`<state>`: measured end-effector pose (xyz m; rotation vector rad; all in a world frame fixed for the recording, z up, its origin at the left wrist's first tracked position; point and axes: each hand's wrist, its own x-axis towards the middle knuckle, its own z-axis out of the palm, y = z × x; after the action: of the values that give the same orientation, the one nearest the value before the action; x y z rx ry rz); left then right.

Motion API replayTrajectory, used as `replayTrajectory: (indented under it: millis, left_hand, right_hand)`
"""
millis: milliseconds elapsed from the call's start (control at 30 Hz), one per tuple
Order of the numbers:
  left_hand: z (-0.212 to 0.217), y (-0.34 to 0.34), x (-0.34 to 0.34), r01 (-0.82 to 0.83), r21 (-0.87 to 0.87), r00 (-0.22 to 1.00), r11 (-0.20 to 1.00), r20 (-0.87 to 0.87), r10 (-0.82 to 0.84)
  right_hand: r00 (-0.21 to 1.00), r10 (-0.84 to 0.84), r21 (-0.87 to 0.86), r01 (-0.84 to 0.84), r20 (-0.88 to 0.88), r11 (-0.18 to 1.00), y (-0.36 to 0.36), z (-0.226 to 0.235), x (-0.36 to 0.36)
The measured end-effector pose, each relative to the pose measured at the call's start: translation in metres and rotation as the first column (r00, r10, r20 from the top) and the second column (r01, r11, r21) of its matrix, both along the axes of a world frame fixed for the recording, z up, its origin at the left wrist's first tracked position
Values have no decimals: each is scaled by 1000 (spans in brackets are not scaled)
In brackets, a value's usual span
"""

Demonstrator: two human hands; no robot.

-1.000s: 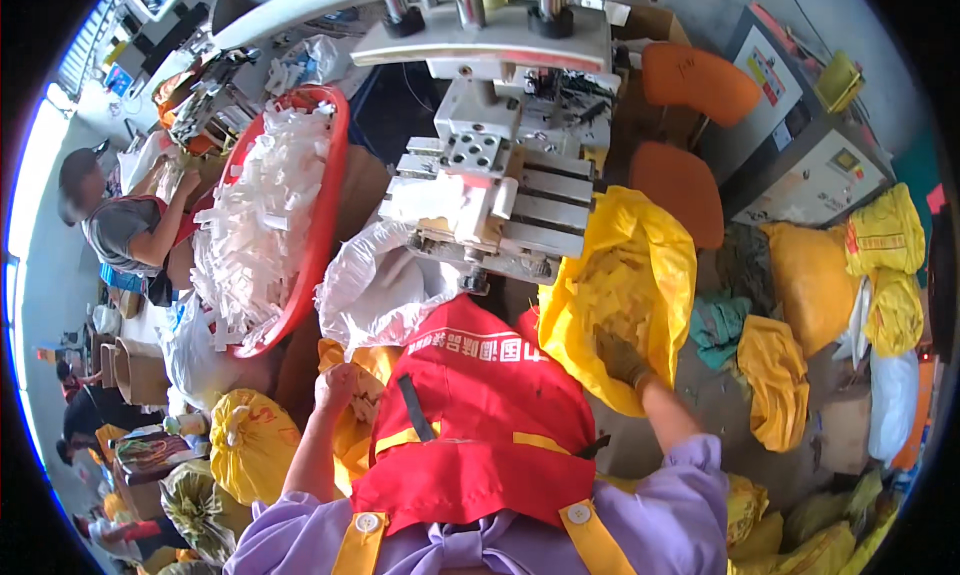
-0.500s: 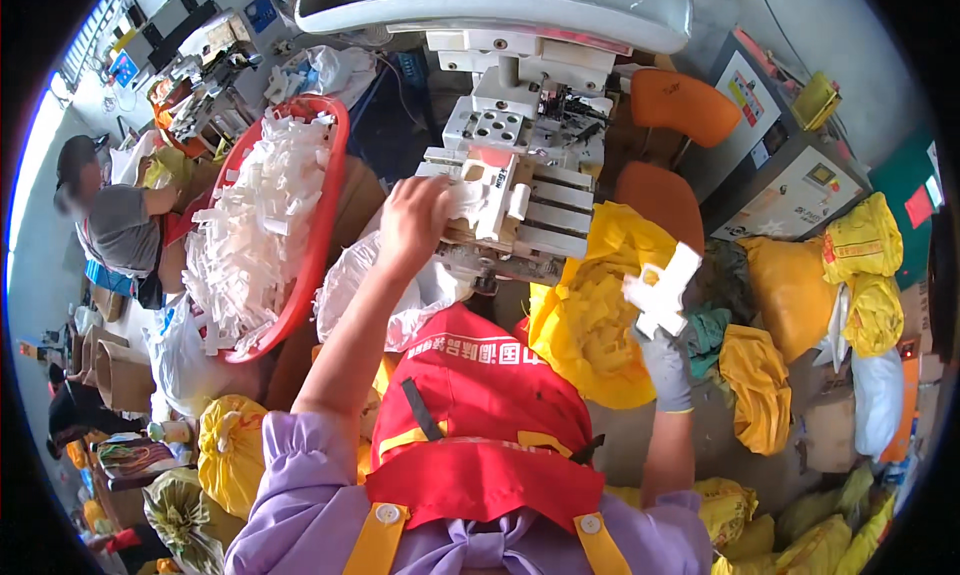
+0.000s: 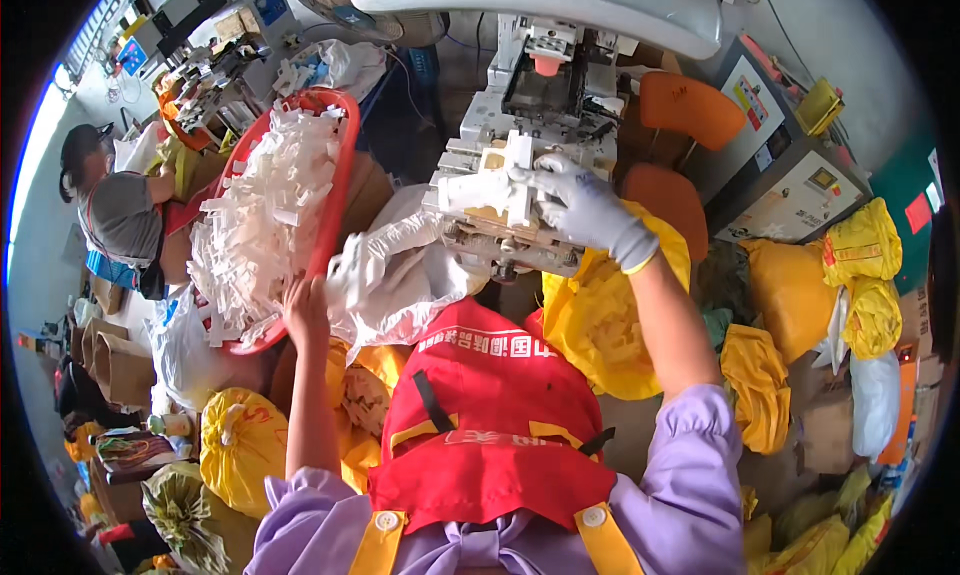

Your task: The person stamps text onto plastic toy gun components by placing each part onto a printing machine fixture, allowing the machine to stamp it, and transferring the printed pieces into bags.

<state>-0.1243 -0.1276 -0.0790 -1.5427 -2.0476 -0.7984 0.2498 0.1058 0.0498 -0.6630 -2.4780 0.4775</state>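
My bare left hand (image 3: 306,313) is at the near right rim of a red basin (image 3: 347,155) heaped with white plastic pieces (image 3: 265,210). Its fingers are closed on a blurred white plastic piece (image 3: 345,272), in front of a crumpled white bag (image 3: 405,300). In a grey glove, my right hand (image 3: 592,213) reaches to the machine bed (image 3: 468,163). Its fingertips grip the end of a white plastic part shaped like a toy pistol (image 3: 485,190), which lies on the fixture. The glove hides some of the part's right side.
A pink-tipped press head (image 3: 546,65) hangs above the bed, behind a curved grey cover (image 3: 540,5). An open yellow bag (image 3: 600,345) of pieces stands right of the bed. Beyond it are orange chairs (image 3: 690,110). At far left another person (image 3: 125,215) works.
My left hand has left the machine for the basin's edge. My right hand has come from over the yellow bag to the fixture; the white part it held there is out of it.
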Motion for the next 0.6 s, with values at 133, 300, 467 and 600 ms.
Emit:
replayTrajectory:
  millis: [133, 300, 467, 600]
  left_hand:
    - [-43, -94, -7, -169, -273, 950, 947, 210, 231]
    - [-122, -168, -27, -268, -387, 898, 882, 232, 374]
    - [-116, -157, -7, -243, -472, 842, 847, 332, 426]
    - [-124, -151, -6, -190, -518, 845, 834, 346, 408]
  right_hand:
    - [995, 69, 155, -79, 70, 985, 16, -1, -2]
    - [995, -45, 13, 44, 92, 999, 4, -1, -7]
    - [979, -89, 24, 86, 183, 996, -2, -6, -7]
    - [982, -123, 126, 105, 144, 986, -4, -12, 9]
